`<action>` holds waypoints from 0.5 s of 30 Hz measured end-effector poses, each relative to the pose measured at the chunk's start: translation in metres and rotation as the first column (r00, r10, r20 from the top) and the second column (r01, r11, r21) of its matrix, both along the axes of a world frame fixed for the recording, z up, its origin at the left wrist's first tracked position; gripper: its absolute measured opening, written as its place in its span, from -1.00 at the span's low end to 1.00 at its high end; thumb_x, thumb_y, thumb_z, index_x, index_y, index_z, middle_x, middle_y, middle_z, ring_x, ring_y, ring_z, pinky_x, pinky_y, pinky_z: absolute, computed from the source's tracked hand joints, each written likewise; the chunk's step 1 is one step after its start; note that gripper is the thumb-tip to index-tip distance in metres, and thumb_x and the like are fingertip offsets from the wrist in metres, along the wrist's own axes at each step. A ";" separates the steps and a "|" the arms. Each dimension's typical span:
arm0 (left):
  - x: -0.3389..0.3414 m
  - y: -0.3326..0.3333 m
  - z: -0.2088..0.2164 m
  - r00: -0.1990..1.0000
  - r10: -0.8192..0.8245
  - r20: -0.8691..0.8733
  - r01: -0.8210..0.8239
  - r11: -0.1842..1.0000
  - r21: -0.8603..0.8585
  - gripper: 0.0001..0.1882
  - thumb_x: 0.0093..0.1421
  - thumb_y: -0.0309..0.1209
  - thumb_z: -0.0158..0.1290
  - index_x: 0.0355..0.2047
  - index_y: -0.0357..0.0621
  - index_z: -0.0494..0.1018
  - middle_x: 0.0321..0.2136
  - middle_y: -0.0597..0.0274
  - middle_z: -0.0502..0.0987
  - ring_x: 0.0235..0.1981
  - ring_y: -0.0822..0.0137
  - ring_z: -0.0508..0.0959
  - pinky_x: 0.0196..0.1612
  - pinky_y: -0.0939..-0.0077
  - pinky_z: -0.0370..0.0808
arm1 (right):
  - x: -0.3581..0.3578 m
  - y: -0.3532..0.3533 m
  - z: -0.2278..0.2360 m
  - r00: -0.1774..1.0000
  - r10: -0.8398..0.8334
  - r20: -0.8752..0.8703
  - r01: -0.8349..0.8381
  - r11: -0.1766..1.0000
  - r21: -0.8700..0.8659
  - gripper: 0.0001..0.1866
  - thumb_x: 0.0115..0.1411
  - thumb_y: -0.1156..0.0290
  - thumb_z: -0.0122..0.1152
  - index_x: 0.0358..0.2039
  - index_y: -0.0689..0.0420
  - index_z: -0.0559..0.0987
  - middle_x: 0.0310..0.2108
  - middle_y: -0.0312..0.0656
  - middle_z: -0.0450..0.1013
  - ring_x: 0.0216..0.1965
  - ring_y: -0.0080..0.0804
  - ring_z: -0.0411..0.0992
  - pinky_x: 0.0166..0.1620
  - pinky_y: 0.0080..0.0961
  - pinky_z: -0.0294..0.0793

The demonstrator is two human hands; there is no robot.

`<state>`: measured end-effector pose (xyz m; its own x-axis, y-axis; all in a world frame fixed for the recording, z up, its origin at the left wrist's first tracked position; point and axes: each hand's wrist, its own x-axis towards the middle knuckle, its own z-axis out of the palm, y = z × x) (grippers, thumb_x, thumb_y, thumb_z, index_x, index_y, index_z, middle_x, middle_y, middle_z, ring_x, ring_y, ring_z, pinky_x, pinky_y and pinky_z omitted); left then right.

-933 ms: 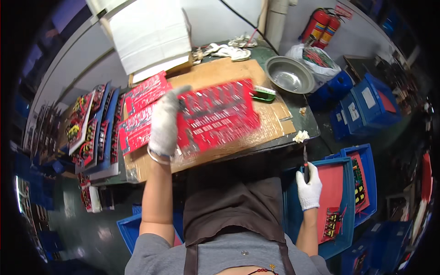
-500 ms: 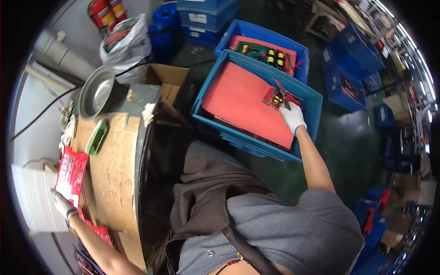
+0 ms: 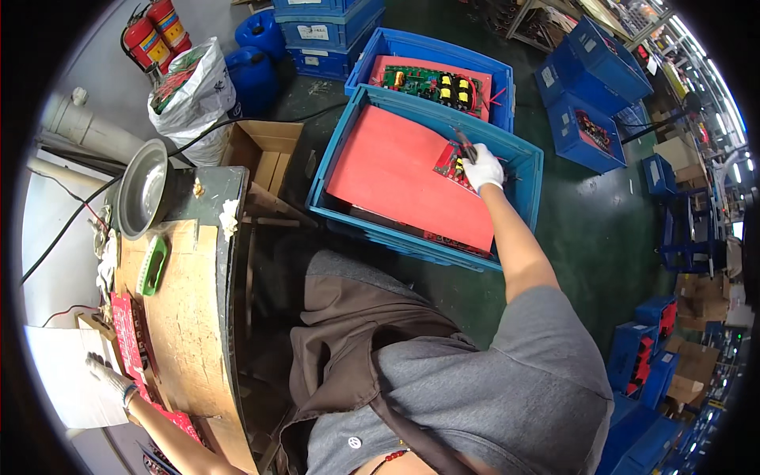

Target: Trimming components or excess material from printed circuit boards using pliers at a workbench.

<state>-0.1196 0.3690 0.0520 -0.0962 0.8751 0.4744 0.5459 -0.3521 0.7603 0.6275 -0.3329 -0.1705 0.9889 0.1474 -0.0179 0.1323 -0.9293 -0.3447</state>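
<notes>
Over the teal bin (image 3: 356,224), at the person's right: the right hand (image 3: 484,169), white-gloved, has its fingers closed around a dark-handled hand tool (image 3: 467,146), exact type unclear. Tool lies above a small circuit board (image 3: 446,161) with yellow-wrapped parts; contact between tool and board cannot be told. Board sits at the right end of a red sheet (image 3: 404,170) inside the bin.

Left hand (image 3: 111,381), also gloved, is at the far left, fingers outstretched against a white panel (image 3: 67,372), beside red boards (image 3: 127,332) on the desk (image 3: 218,182). Whether those fingers grasp anything or are free cannot be told.

Desk, further: cardboard (image 3: 186,301) over much of the top; green brush-like item (image 3: 153,266) on it; metal bowl (image 3: 142,190) near the far end.

Behind the teal bin: blue bin (image 3: 443,46) containing a green circuit board (image 3: 423,81). Open carton (image 3: 265,142) stands between desk and teal bin.
</notes>
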 end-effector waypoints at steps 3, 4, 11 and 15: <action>0.075 -0.052 0.014 0.945 -0.236 0.226 0.247 0.969 -0.024 -0.33 0.52 0.03 -0.19 0.32 -0.34 0.32 0.27 -0.11 0.42 0.30 0.13 0.42 0.38 0.19 0.27 | 0.029 0.004 -0.017 0.985 -0.115 -0.130 0.089 0.977 -0.192 -0.56 0.18 0.21 0.31 0.06 0.00 0.53 0.01 0.11 0.57 0.09 0.10 0.53 0.14 -0.06 0.51; 0.085 -0.072 0.024 0.949 -0.222 0.223 0.232 0.973 -0.017 -0.33 0.52 0.03 -0.19 0.32 -0.34 0.32 0.27 -0.11 0.42 0.30 0.13 0.42 0.38 0.19 0.27 | 0.032 0.011 -0.017 0.986 -0.098 -0.132 0.073 0.980 -0.184 -0.56 0.18 0.21 0.31 0.06 0.00 0.53 0.01 0.11 0.57 0.09 0.10 0.53 0.14 -0.06 0.51; 0.112 -0.197 0.077 0.828 -0.480 0.289 0.525 0.845 -0.099 -0.40 0.56 -0.08 -0.24 0.32 -0.35 0.33 0.29 -0.08 0.41 0.29 0.10 0.44 0.36 0.17 0.34 | 0.020 -0.025 0.010 0.999 -0.031 -0.024 0.038 0.934 0.356 -0.43 0.00 0.36 0.51 0.06 0.11 0.56 -0.06 0.02 0.61 -0.01 -0.06 0.59 0.06 -0.21 0.52; 0.156 -0.267 0.043 0.789 -0.449 0.420 0.553 0.817 -0.165 -0.59 0.50 -0.28 -0.10 0.23 -0.22 0.45 0.01 0.25 0.59 -0.05 0.30 0.57 0.09 0.45 0.50 | -0.020 -0.012 0.048 0.990 0.128 -0.055 -0.028 0.569 0.822 -0.16 0.04 0.56 0.54 0.31 0.33 0.32 0.17 -0.04 0.48 0.06 -0.20 0.53 0.15 -0.37 0.51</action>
<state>0.0366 0.1018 0.0948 0.2806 0.9298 0.2382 0.0319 -0.2571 0.9659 0.6075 -0.3451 -0.1222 0.9727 0.2252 0.0561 0.1095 -0.2322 -0.9665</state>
